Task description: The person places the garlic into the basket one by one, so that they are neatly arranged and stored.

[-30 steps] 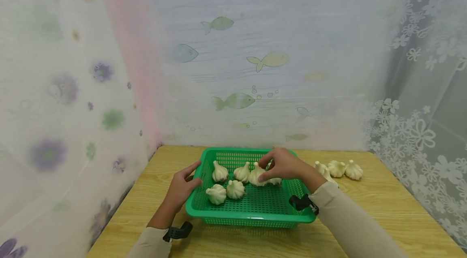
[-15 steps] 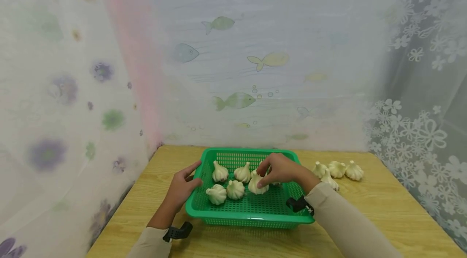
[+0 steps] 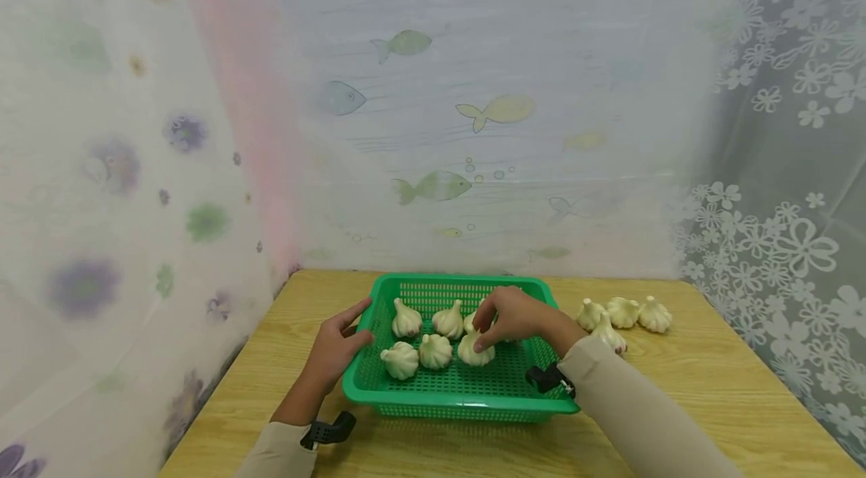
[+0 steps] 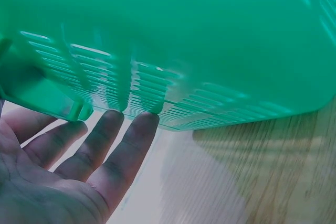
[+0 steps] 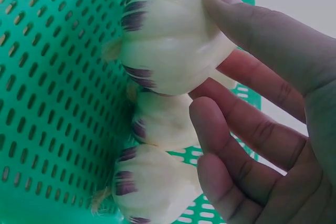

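In the head view my right hand (image 3: pixel 512 314) is inside a green plastic basket (image 3: pixel 467 403), pinching a garlic bulb (image 3: pixel 476 352) between thumb and fingers. The right wrist view shows this bulb (image 5: pixel 170 38) close up, white with purple streaks, the thumb on one side. Behind it lie other garlic bulbs (image 5: pixel 152 184). Several more bulbs, among them a garlic bulb (image 3: pixel 436 352), sit to the left. My left hand (image 3: pixel 334 346) rests against the basket's left side; in the left wrist view its fingers (image 4: pixel 123 161) lie nearly straight along the slotted wall.
A small group of garlic bulbs (image 3: pixel 623 313) lies on the wooden table (image 3: pixel 704 388) to the right of the basket. A curtain (image 3: pixel 433 147) with fish prints hangs behind the table, and flowered curtains hang at both sides.
My right hand has drawn the pinched garlic bulb from the back row toward the front of the basket. The left hand has stayed at the basket's left side.
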### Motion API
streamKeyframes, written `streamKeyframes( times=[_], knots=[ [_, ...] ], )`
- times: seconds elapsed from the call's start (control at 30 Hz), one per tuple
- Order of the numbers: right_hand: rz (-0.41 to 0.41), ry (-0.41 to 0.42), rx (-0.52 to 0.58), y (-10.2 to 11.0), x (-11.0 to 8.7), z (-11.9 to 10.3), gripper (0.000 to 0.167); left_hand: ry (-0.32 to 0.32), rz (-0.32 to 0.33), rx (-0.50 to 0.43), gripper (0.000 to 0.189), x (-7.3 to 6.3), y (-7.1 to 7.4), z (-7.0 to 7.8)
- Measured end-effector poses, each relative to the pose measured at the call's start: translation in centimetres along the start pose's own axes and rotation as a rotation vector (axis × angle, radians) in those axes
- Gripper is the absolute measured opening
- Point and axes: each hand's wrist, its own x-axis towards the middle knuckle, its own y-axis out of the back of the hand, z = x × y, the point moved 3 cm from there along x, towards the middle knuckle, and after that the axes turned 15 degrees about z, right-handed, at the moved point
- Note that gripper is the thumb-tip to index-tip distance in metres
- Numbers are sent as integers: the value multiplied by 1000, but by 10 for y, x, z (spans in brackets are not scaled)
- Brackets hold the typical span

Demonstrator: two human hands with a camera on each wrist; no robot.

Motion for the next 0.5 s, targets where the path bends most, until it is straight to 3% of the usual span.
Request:
streamKeyframes(
  times=[0.5],
  knots=[
    [-21, -35, -11, -10, 6, -1, 30, 20, 7, -12, 66, 0, 0, 1]
  ],
)
